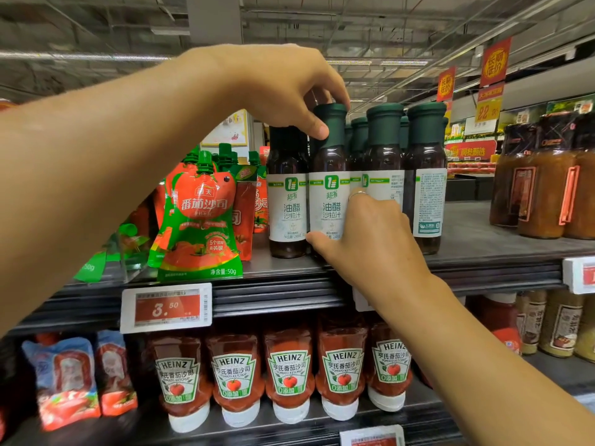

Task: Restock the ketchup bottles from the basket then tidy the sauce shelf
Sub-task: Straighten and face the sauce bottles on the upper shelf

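Heinz ketchup bottles [291, 378] stand below "油醋" dressing bottle [328, 188].

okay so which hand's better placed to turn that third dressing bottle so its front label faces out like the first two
Probably the right hand. It already wraps the lower body of the second salad dressing bottle, directly beside the third dressing bottle. The left hand pinches the second bottle's green cap from above and would have to cross over.
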The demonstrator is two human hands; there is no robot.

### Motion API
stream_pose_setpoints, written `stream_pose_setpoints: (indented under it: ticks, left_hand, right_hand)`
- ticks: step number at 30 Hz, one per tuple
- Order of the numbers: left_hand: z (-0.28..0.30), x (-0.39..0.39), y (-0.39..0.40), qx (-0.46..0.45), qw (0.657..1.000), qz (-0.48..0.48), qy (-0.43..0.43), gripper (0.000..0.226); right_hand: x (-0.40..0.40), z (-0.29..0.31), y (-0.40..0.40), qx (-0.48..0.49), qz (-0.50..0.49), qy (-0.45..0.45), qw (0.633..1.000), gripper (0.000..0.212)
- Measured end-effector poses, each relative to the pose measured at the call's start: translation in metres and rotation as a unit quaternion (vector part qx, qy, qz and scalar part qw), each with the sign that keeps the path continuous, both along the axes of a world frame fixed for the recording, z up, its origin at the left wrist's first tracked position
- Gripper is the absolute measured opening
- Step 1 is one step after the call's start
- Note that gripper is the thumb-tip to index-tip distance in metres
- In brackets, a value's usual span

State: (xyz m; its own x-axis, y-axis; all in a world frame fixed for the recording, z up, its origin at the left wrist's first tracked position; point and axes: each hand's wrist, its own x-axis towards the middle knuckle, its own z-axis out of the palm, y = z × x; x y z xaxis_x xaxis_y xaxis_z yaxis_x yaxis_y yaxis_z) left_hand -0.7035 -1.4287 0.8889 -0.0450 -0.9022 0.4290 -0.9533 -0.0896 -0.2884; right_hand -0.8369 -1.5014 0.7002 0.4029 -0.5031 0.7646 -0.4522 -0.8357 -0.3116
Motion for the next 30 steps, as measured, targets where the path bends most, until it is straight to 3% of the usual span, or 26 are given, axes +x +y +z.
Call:
stream_pose_setpoints:
  ticks: [13, 16, 19, 21, 24, 30]
  left_hand:
    - [-0.018, -0.007, 0.007, -0.035, 0.999, 0.017, 0.035, 0.054]
    - [-0.033, -0.005, 0.024, -0.13, 0.986, 0.033, 0.099, 0.078]
    - [-0.056, -0.009, 0.043, -0.226, 0.947, 0.042, 0.225, 0.089]
    - [-0.073, -0.016, 0.05, -0.247, 0.921, 0.045, 0.297, 0.081]
    - [-0.104, -0.018, 0.047, -0.258, 0.903, 0.061, 0.339, 0.061]
    - [-0.122, -0.014, 0.029, -0.296, 0.913, 0.133, 0.248, 0.078]
  right_hand:
    - [0.003, 0.006, 0.001, 0.006, -0.008, 0.062, 0.998, 0.057]
    - [-0.001, 0.017, -0.001, -0.028, -0.015, 0.013, 0.999, 0.063]
    - [-0.001, 0.032, -0.003, -0.036, -0.002, -0.031, 0.999, 0.073]
    - [0.002, 0.032, -0.003, -0.041, 0.004, -0.025, 0.999, 0.084]
    - [0.007, 0.018, -0.005, -0.027, 0.023, -0.014, 0.999, 0.093]
    - [0.011, 0.009, -0.009, -0.002, 0.043, -0.006, 0.999, 0.086]
